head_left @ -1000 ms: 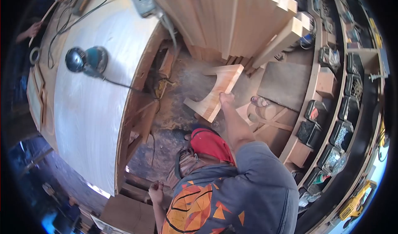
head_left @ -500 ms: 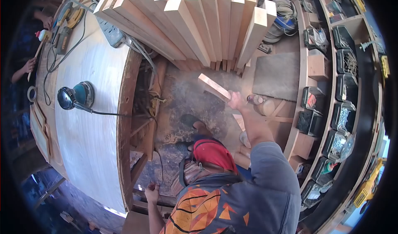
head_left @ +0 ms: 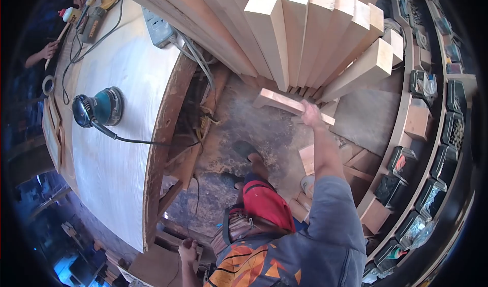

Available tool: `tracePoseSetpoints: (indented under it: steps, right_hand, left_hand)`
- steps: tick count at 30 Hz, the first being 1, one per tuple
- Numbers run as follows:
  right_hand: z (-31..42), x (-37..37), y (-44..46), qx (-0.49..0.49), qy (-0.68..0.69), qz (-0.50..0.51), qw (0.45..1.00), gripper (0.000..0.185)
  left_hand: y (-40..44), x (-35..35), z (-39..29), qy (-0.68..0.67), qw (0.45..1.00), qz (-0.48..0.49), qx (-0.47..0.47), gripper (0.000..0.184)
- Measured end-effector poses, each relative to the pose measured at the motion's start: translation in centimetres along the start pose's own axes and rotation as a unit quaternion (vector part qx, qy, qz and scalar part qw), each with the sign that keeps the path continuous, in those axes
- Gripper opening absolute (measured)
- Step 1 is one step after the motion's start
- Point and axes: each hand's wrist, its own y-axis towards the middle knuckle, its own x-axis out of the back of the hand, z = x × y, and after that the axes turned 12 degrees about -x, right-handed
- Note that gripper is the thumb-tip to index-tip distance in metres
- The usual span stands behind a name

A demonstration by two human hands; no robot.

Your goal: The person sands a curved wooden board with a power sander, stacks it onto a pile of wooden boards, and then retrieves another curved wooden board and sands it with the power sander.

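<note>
My right hand (head_left: 311, 115) grips a pale wooden piece (head_left: 280, 100) near one end, its narrow edge turned up, above the dusty floor. Just beyond it stand several upright light boards (head_left: 310, 33). My left hand (head_left: 188, 250) hangs low beside my body with its fingers curled, and nothing shows in it. To the left, a teal and black sander (head_left: 104, 108) rests on a broad wooden panel (head_left: 117, 170), its cord running off the panel's edge.
Shelves (head_left: 406, 119) with bins of hardware line the right side. A power strip (head_left: 157, 28) sits at the panel's upper corner. At the upper left, another person's hand (head_left: 49, 49) holds a thin stick near a glue bottle (head_left: 71, 15). Wood offcuts (head_left: 306, 160) lie near my right arm.
My right hand has moved the wooden piece toward the upright boards and turned it, so its narrow edge shows instead of its broad curved face. My left hand stays low with curled fingers.
</note>
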Motion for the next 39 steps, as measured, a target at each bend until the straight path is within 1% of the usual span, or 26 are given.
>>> tracePoseSetpoints:
  steps: [2, 3, 5, 9, 11, 14, 16, 19, 20, 21, 22, 23, 24, 25, 26, 28, 29, 30, 32, 33, 34, 35, 36, 37, 38, 39]
  right_hand:
    - [0.1, 0.2, 1.5, 0.017, 0.007, -0.055, 0.998, 0.049]
    - [0.2, 0.0, 1.6, 0.015, 0.005, -0.050, 0.999, 0.049]
    - [0.8, -0.2, 1.7, -0.014, -0.085, -0.093, 0.992, 0.053]
    - [0.1, -1.4, -1.5, -0.013, -0.070, -0.156, 0.985, 0.059]
    - [-0.5, -2.7, -4.5, -0.017, -0.057, -0.229, 0.972, 0.076]
    - [-0.9, -4.5, -9.0, -0.078, -0.031, -0.138, 0.987, 0.083]
    - [-1.6, -6.9, -11.9, -0.116, -0.010, -0.091, 0.989, 0.087]
    - [-1.6, -8.4, -16.4, -0.153, -0.019, 0.022, 0.988, 0.092]
    - [-0.7, -8.1, -18.3, -0.158, -0.014, 0.027, 0.987, 0.083]
    - [0.7, -7.6, -20.0, -0.158, -0.011, 0.036, 0.987, 0.075]
    - [1.2, -8.4, -19.7, -0.125, -0.026, 0.036, 0.991, 0.075]
    - [0.7, -9.8, -18.8, -0.064, -0.044, 0.079, 0.994, 0.069]
    - [-1.1, -11.4, -18.6, -0.022, -0.063, 0.124, 0.990, 0.064]
    - [-1.6, -12.8, -17.7, -0.005, -0.093, 0.141, 0.986, 0.059]
    - [-0.7, -13.2, -16.3, 0.010, -0.117, 0.152, 0.981, 0.054]
    - [1.9, -11.8, -16.2, -0.034, -0.003, 0.068, 0.997, 0.048]
    - [3.8, -10.0, -16.6, 0.004, 0.025, -0.013, 1.000, 0.039]
    - [4.7, -8.9, -16.3, 0.102, 0.097, -0.112, 0.984, 0.033]
    - [9.0, -3.9, -16.8, 0.107, 0.243, -0.187, 0.946, 0.031]
    - [10.4, -2.9, -15.8, 0.032, 0.336, -0.240, 0.910, 0.037]
    - [11.4, -2.1, -14.9, -0.040, 0.425, -0.287, 0.858, 0.043]
    - [12.2, -1.8, -13.5, -0.040, 0.428, -0.291, 0.855, 0.043]
    - [13.0, -1.4, -12.1, -0.151, 0.613, -0.230, 0.741, 0.052]
    - [13.0, -1.3, -11.2, -0.255, 0.757, -0.151, 0.582, 0.060]
    - [13.1, -1.9, -10.3, -0.258, 0.759, -0.149, 0.579, 0.060]
    - [14.3, -1.9, -10.6, -0.299, 0.812, -0.129, 0.484, 0.067]
  left_hand:
    - [-0.3, -0.8, -0.7, -0.015, 1.000, 0.012, 0.026, 0.030]
    - [-0.5, -0.9, -1.0, 0.005, 1.000, 0.027, 0.012, 0.030]
    - [-0.6, -1.3, -1.0, 0.014, 0.999, 0.041, -0.006, 0.033]
    - [0.5, -1.0, -3.8, -0.028, 0.999, 0.038, 0.001, 0.035]
    - [1.6, -0.9, -3.0, -0.046, 0.998, 0.018, -0.033, 0.035]
    - [2.9, -1.0, -2.5, -0.034, 0.998, -0.011, -0.053, 0.036]
    - [2.5, -1.0, -4.2, -0.083, 0.995, -0.032, -0.036, 0.038]
    - [1.6, -0.5, -7.5, -0.022, 0.994, -0.046, -0.094, 0.036]
    - [1.1, 0.1, -8.8, -0.018, 0.994, -0.044, -0.097, 0.035]
    - [0.1, 0.8, -10.9, -0.070, 0.988, -0.076, -0.113, 0.034]
    - [-0.7, 1.5, -13.0, -0.119, 0.978, -0.106, -0.136, 0.033]
    - [-1.1, 2.5, -14.7, -0.133, 0.976, -0.119, -0.127, 0.033]
    - [-1.8, 3.4, -15.9, -0.198, 0.955, -0.159, -0.154, 0.032]
    - [-2.8, 3.6, -16.2, -0.258, 0.930, -0.188, -0.182, 0.031]
    - [-3.6, 3.6, -15.7, -0.264, 0.931, -0.170, -0.188, 0.031]
    - [-4.2, 3.8, -13.8, -0.243, 0.909, -0.265, -0.209, 0.030]
    - [-4.3, 3.5, -11.8, -0.258, 0.911, -0.261, -0.187, 0.029]
    - [-4.4, 3.0, -9.7, -0.259, 0.911, -0.251, -0.200, 0.029]
    - [-4.6, 1.3, -6.2, -0.236, 0.923, -0.254, -0.166, 0.028]
    - [-5.0, 0.6, -4.8, -0.237, 0.924, -0.246, -0.171, 0.028]
    - [-5.2, 0.0, -3.6, -0.248, 0.924, -0.241, -0.164, 0.027]
    - [-5.0, -0.3, -3.1, -0.260, 0.922, -0.241, -0.156, 0.026]
    - [-4.9, -0.4, -3.1, -0.262, 0.920, -0.242, -0.161, 0.026]
    - [-5.3, -0.3, -3.3, -0.254, 0.925, -0.243, -0.147, 0.026]
    - [-5.4, -0.1, -3.5, -0.242, 0.929, -0.244, -0.134, 0.026]
    - [-5.2, -0.4, -2.8, -0.240, 0.928, -0.257, -0.121, 0.026]
